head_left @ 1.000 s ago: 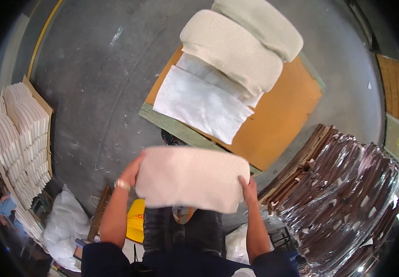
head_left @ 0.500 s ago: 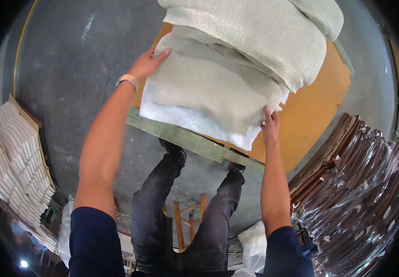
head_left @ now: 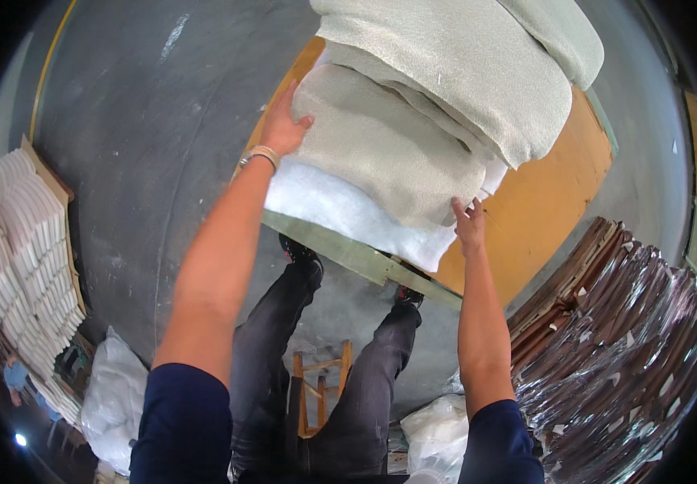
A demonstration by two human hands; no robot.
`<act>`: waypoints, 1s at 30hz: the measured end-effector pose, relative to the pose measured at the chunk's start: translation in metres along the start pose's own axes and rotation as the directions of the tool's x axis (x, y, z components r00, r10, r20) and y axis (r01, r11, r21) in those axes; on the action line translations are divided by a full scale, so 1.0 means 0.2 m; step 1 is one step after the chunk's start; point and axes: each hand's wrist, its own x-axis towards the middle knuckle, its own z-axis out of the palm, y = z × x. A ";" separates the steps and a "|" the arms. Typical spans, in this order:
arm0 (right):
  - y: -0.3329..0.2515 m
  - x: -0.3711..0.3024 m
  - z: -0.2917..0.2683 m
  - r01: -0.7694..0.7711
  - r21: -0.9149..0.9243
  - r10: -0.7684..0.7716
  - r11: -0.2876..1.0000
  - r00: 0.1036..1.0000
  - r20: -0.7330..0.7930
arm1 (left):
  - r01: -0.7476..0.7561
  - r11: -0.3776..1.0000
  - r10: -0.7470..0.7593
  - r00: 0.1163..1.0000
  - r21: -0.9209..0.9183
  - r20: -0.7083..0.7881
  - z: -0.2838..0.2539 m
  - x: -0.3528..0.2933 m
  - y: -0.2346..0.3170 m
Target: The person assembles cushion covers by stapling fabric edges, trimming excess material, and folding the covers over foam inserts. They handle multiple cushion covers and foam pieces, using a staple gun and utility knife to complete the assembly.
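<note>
White sheet [head_left: 344, 211] partly beneath fabric [head_left: 389, 137]

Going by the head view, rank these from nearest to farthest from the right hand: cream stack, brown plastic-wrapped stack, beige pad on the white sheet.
From the right hand:
1. Beige pad: right at its fingertips, on the white sheet.
2. Brown plastic-wrapped stack: lower right.
3. Cream stack: far left, across the floor.

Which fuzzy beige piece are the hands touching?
The beige piece lowest in the picture, over the white sheet: left hand and right hand touch its opposite ends. The other beige pieces lie farther off, untouched.
</note>
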 end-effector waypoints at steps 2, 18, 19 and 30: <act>0.00 -0.09 -0.02 0.070 -0.152 -0.076 0.986 0.997 -0.034 | -0.052 0.992 0.071 0.984 0.119 -0.166 -0.02 -0.11 0.00; 0.69 -1.19 -1.07 0.306 -0.156 -0.125 0.939 0.727 0.675 | 0.774 0.609 -0.781 0.547 -0.175 -0.302 -0.24 -3.12 0.30; 0.48 -1.11 -1.14 0.313 -0.245 -0.051 0.918 0.705 0.707 | 0.731 0.605 -0.789 0.497 -0.317 -0.361 -0.26 -3.06 0.46; -0.99 -0.54 -1.00 0.742 -0.519 0.095 0.425 0.533 0.840 | 0.357 0.381 -0.924 0.169 -0.853 -0.342 1.42 -3.84 1.36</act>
